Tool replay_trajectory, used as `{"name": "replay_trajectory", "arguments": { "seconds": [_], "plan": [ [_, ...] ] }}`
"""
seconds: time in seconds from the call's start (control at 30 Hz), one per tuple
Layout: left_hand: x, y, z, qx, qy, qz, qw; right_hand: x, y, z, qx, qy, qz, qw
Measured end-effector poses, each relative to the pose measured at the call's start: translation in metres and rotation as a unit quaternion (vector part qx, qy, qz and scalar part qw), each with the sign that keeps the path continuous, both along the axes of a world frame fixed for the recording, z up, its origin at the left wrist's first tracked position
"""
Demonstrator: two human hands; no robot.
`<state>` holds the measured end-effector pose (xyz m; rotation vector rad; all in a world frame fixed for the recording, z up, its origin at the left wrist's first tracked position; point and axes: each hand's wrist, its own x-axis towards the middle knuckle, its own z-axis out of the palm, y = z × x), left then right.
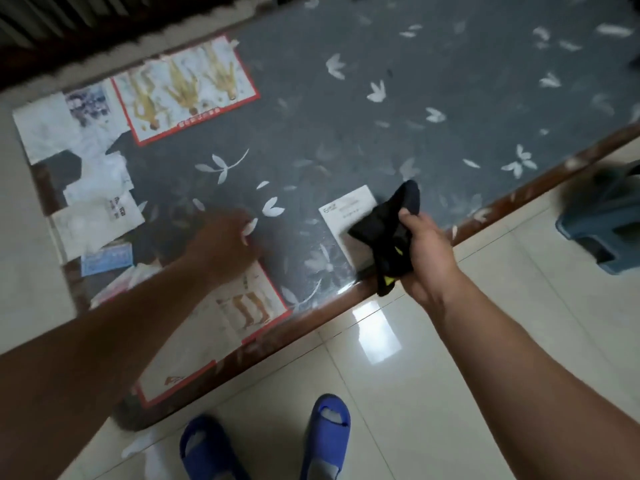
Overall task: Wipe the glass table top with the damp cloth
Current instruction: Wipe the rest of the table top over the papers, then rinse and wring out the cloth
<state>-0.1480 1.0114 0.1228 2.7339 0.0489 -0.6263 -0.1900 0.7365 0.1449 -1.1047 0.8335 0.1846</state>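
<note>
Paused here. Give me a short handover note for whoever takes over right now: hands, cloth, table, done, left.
Left hand: over the glass, blurred, fingers unreadable, nothing visibly held.
Right hand: grips the black cloth, bunched, at the table's near edge.
Glass table top: papers show beneath it.
Done: no wiped patch can be made out.
Left: probably the whole top.
</note>
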Motion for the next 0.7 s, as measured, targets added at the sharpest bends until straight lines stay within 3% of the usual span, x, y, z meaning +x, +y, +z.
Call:
{"name": "replay_trajectory", "arguments": {
  "seconds": [0.1, 0.23, 0.3, 0.43, 0.63, 0.7],
  "plan": [
    [-0.002, -0.084, 0.044, -0.233, 0.132, 0.114, 0.957, -0.008, -0.015, 0.036, 0.112, 0.018, 0.008, 0.994],
    [0.001, -0.159, 0.077, -0.450, 0.282, 0.281, 0.799, -0.013, -0.046, 0.073, 0.213, 0.024, 0.049, 0.976],
    [0.003, -0.183, 0.089, -0.499, 0.297, 0.309, 0.753, -0.013, -0.067, 0.086, 0.226, 0.016, 0.070, 0.971],
    [0.015, -0.218, 0.102, -0.498, 0.273, 0.249, 0.784, -0.007, -0.108, 0.108, 0.197, 0.011, 0.105, 0.975],
    [0.063, -0.282, 0.132, -0.479, 0.295, 0.200, 0.802, 0.023, -0.178, 0.132, 0.133, -0.049, 0.182, 0.973],
    [0.087, -0.308, 0.140, -0.479, 0.314, 0.212, 0.792, 0.040, -0.206, 0.135, 0.108, -0.071, 0.209, 0.969]
  ]
}}
